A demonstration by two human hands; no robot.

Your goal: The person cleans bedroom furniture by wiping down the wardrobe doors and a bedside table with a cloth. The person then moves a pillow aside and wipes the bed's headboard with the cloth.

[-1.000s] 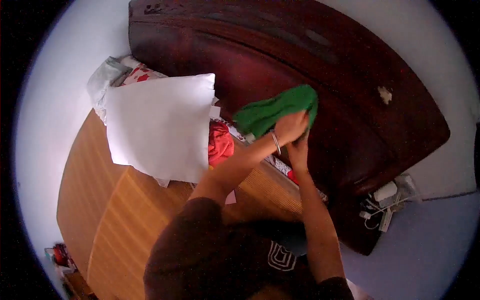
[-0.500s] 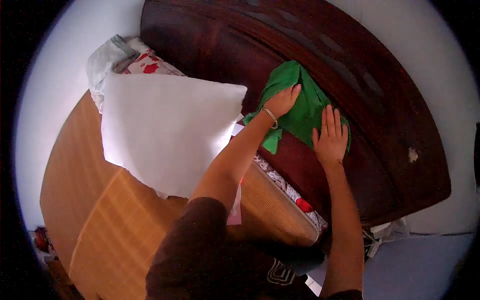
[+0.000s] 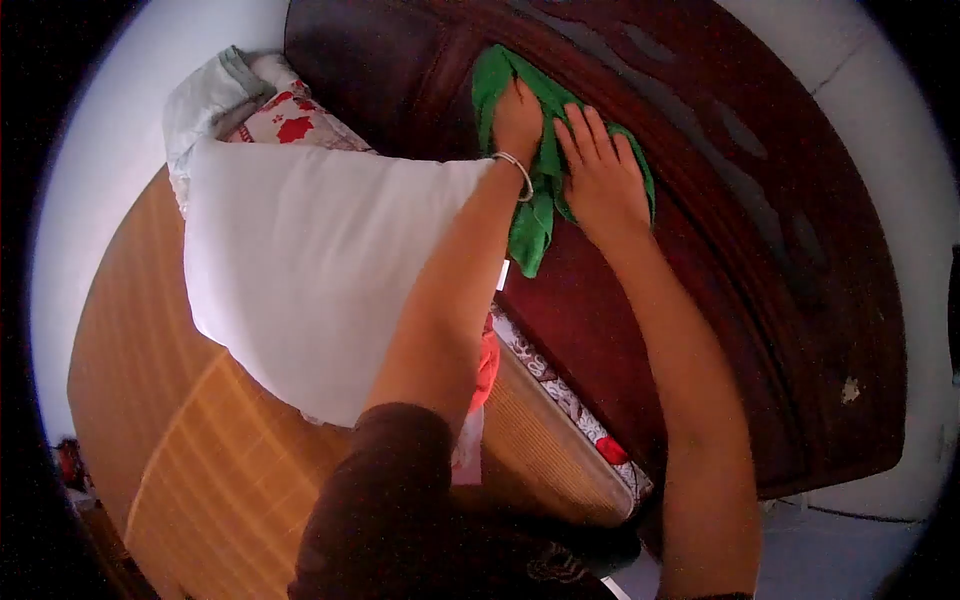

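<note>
A green cloth point(image 3: 538, 222) lies crumpled against the dark reddish-brown wooden headboard point(image 3: 600, 290), one end hanging down. My left hand point(image 3: 517, 122), with a pale bracelet at the wrist, presses into its upper part; the fingers look closed on a fold and are partly hidden. Just to the right, my right hand point(image 3: 608, 180) rests flat on the same cloth with its fingers spread. A white pillow point(image 3: 310, 260) stands to the left, partly behind my left forearm.
A red-and-white floral pillow point(image 3: 295, 125) and a pale grey-green cloth point(image 3: 205, 105) are behind the white pillow. A woven tan mat point(image 3: 230, 450) covers the bed. Patterned fabric point(image 3: 560, 380) shows between mat and headboard. A light worn spot point(image 3: 850, 390) marks the headboard's right end.
Both hands have moved up and left along the headboard, carrying the green cloth with them. The cloth is more bunched, and my hands are closer together. The view has shifted slightly.
</note>
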